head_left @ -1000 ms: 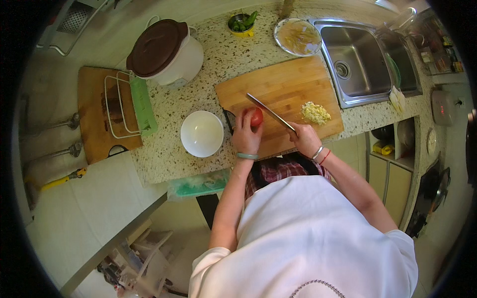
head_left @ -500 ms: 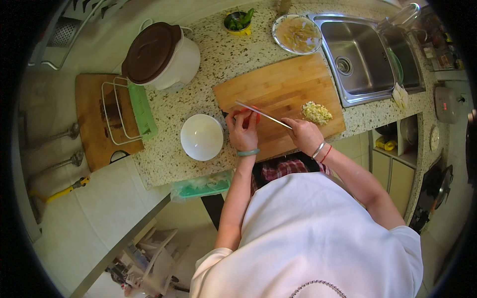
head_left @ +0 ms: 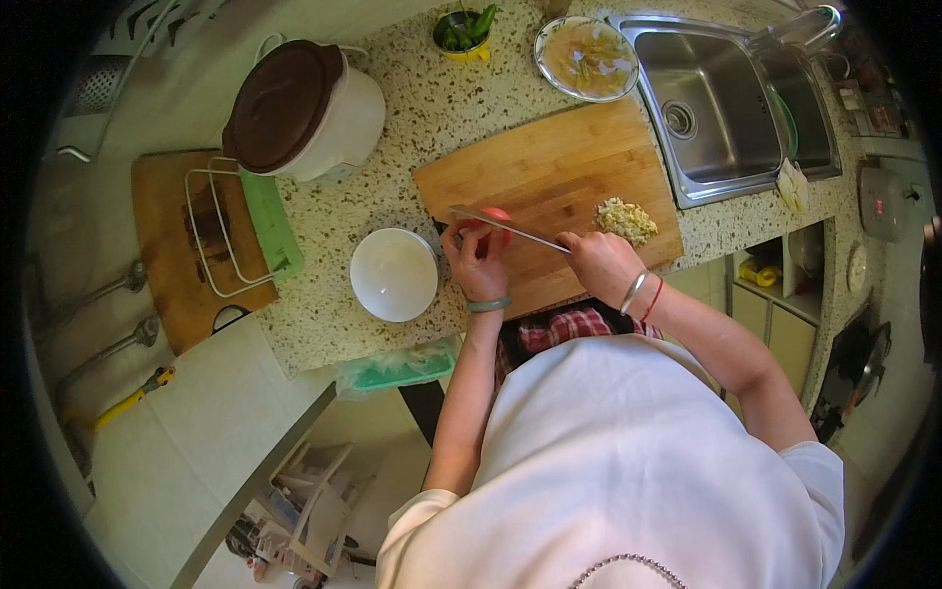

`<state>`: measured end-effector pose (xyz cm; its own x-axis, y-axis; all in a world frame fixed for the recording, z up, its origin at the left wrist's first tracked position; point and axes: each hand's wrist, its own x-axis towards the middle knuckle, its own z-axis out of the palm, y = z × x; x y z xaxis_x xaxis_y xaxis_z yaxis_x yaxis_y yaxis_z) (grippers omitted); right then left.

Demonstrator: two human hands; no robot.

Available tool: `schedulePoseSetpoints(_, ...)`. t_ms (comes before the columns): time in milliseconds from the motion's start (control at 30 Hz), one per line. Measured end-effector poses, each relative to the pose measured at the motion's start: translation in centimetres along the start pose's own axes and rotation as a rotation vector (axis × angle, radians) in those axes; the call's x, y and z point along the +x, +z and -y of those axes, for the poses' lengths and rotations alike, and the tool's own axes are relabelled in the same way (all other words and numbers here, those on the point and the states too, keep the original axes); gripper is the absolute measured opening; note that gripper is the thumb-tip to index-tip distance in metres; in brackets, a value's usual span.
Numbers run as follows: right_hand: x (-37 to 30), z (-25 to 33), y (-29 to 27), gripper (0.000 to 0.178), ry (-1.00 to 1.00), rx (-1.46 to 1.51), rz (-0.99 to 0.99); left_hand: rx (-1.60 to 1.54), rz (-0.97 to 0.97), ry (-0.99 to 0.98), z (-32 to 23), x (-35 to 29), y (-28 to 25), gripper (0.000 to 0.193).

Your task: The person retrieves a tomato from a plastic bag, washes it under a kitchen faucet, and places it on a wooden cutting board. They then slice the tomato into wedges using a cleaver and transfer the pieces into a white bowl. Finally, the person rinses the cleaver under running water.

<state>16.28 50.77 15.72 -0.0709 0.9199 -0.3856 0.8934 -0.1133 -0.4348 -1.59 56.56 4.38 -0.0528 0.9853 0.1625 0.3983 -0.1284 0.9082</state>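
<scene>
A red, round tomato (head_left: 499,217) lies at the left side of the wooden cutting board (head_left: 530,152). My left hand (head_left: 476,267) is closed on it with curled fingers, which partly cover it. My right hand (head_left: 603,265) grips the handle of a knife (head_left: 535,238), whose blade slants up and left across the tomato. How deep the edge sits cannot be made out. A small heap of pale chopped bits, apparently minced garlic (head_left: 626,222), rests on the board beyond my right hand. Just left of my left hand stands a white bowl (head_left: 394,275).
A large white pot with a brown lid (head_left: 285,106) stands at the back left, near a green-and-white rack (head_left: 273,221). Behind the board are a yellow cup of green peppers (head_left: 464,37) and a plate of pale slices (head_left: 586,59). The steel sink (head_left: 721,108) is at the right.
The knife blade has tipped lower across the tomato, and more of the red skin shows beside it. Both hands stay nearly in place; the whole view has shifted slightly.
</scene>
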Motion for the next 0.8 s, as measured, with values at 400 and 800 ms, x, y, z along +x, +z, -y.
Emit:
schedulePoseSetpoints(400, 3.7, 1.8, -0.7, 0.012, 0.001, -0.064, 0.069, 0.053, -0.004, 0.052, -2.4, 0.6, -0.5, 0.014)
schedulePoseSetpoints(800, 6.3, 0.8, 3.2, 0.013, -0.007, -0.072, 0.021, 0.097, -0.014, 0.136, -1.3, 0.4, -0.3, 0.014)
